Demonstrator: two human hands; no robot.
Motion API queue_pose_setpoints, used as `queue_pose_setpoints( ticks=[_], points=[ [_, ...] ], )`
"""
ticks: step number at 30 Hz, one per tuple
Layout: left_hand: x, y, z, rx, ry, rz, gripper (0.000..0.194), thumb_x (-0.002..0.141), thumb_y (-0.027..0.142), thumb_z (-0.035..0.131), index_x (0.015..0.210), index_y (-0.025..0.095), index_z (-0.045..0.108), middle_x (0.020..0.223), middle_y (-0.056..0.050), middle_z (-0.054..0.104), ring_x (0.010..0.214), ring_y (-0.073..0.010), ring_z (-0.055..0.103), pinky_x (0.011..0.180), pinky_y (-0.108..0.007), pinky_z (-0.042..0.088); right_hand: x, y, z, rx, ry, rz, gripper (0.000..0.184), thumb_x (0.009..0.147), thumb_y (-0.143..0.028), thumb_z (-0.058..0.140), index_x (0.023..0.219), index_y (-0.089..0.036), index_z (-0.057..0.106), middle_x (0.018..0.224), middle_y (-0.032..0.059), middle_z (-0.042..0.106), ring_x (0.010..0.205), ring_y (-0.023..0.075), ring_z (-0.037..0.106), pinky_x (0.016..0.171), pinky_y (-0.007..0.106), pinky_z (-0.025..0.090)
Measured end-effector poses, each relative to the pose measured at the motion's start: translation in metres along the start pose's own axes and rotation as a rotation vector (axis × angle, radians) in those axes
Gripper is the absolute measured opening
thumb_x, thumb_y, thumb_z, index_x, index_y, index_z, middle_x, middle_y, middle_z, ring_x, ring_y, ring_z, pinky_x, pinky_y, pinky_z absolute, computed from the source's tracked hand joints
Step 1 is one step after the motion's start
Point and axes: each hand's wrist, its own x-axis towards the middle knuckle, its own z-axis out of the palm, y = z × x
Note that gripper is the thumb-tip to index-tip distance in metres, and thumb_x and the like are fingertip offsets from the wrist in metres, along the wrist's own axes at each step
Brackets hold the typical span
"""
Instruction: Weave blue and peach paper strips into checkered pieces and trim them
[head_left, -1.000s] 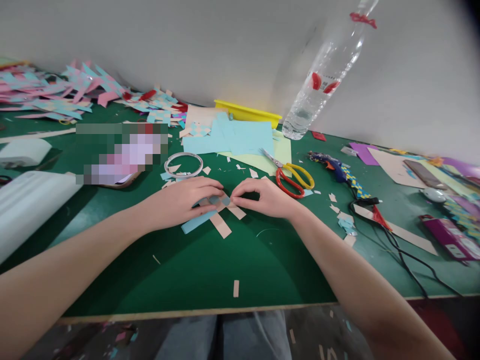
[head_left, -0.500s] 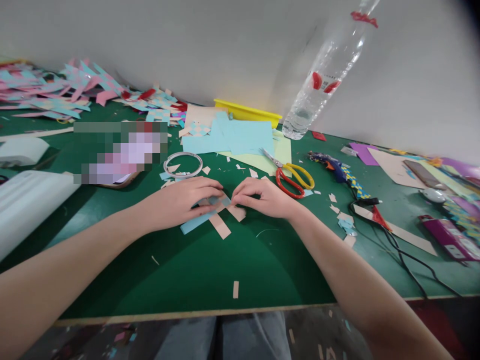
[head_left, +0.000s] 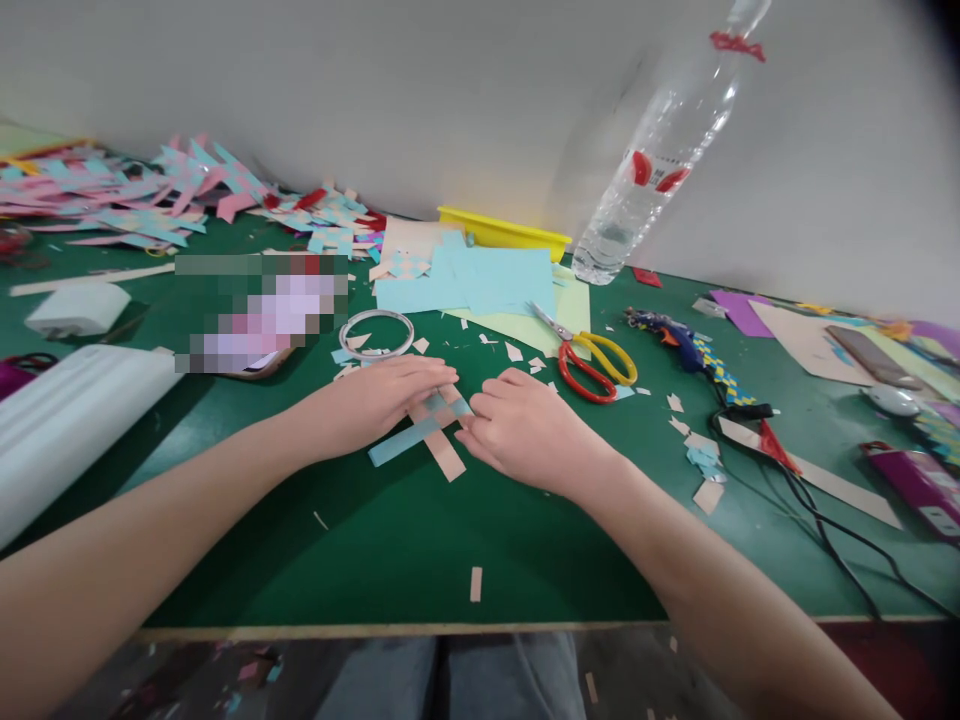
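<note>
One flat weave of pale blue and peach paper strips (head_left: 444, 412) lies on the green worktop (head_left: 390, 560), between the fingers of the left hand (head_left: 367, 400) and right hand (head_left: 517, 430). The left fingers stretch out straight, laid over its far left side. The right fingers curl against its right edge; whether they pinch a strip end cannot be told. Just beyond the left fingers sits a silvery round ring (head_left: 377, 354); near the right ones, beyond them, lie metal scissors with red and yellow handles (head_left: 574, 340).
</note>
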Motion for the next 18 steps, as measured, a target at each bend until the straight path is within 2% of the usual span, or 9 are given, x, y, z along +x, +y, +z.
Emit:
queue_pose_setpoints(
  ticks=[2, 5, 9, 11, 15, 18],
  points=[
    [-0.001, -0.004, 0.002, -0.006, 0.009, 0.007, 0.041, 0.097, 0.021, 0.030, 0.133, 0.021, 0.049, 0.137, -0.008, 0.053, 0.130, -0.0212, 0.044, 0.109, -0.042, 0.033, 0.001, -0.002, 0.002, -0.024, 0.066, 0.029, 0.038, 0.097, -0.023, 0.036, 0.080, -0.015, 0.068, 0.074, 0.0088, 0.065, 0.071, 0.0202, 0.053, 0.069, 0.037, 0.032],
    [-0.003, -0.009, 0.004, -0.010, 0.023, 0.018, 0.038, 0.095, 0.028, 0.041, 0.132, 0.024, 0.049, 0.135, -0.007, 0.055, 0.127, -0.0235, 0.047, 0.107, -0.042, 0.035, 0.002, -0.002, 0.003, -0.005, 0.126, 0.007, 0.040, 0.099, -0.028, 0.032, 0.085, -0.015, 0.067, 0.083, 0.0083, 0.066, 0.074, 0.0193, 0.054, 0.068, 0.036, 0.033],
    [-0.004, -0.006, 0.001, 0.045, 0.070, 0.001, 0.042, 0.094, 0.036, 0.046, 0.133, 0.021, 0.046, 0.131, -0.008, 0.057, 0.122, -0.0246, 0.050, 0.101, -0.040, 0.039, 0.002, -0.003, 0.003, 0.044, 0.081, -0.072, 0.037, 0.098, -0.037, 0.036, 0.091, -0.017, 0.066, 0.094, 0.0076, 0.065, 0.087, 0.0205, 0.054, 0.072, 0.035, 0.036],
    [-0.003, -0.002, -0.003, 0.067, 0.090, 0.001, 0.040, 0.094, 0.036, 0.045, 0.130, 0.018, 0.049, 0.126, -0.009, 0.060, 0.118, -0.0244, 0.052, 0.099, -0.039, 0.040, 0.002, -0.001, 0.006, 0.044, 0.060, -0.059, 0.038, 0.097, -0.041, 0.038, 0.094, -0.016, 0.066, 0.098, 0.0082, 0.065, 0.090, 0.0216, 0.054, 0.076, 0.036, 0.037],
    [-0.001, 0.004, -0.010, 0.066, 0.087, -0.011, 0.033, 0.098, 0.030, 0.034, 0.114, 0.016, 0.060, 0.112, -0.009, 0.064, 0.105, -0.0223, 0.057, 0.090, -0.036, 0.043, 0.001, 0.006, 0.013, 0.072, 0.076, 0.004, 0.040, 0.097, -0.044, 0.037, 0.099, -0.015, 0.065, 0.104, 0.0090, 0.064, 0.097, 0.0236, 0.055, 0.083, 0.038, 0.039],
    [0.000, 0.004, -0.012, 0.052, 0.079, -0.012, 0.032, 0.098, 0.032, 0.036, 0.107, 0.017, 0.063, 0.104, -0.008, 0.066, 0.099, -0.0214, 0.058, 0.085, -0.035, 0.043, -0.001, 0.013, 0.017, 0.108, 0.095, 0.040, 0.036, 0.097, -0.041, 0.039, 0.105, -0.016, 0.064, 0.108, 0.0082, 0.065, 0.100, 0.0236, 0.056, 0.086, 0.039, 0.040]
  ],
)
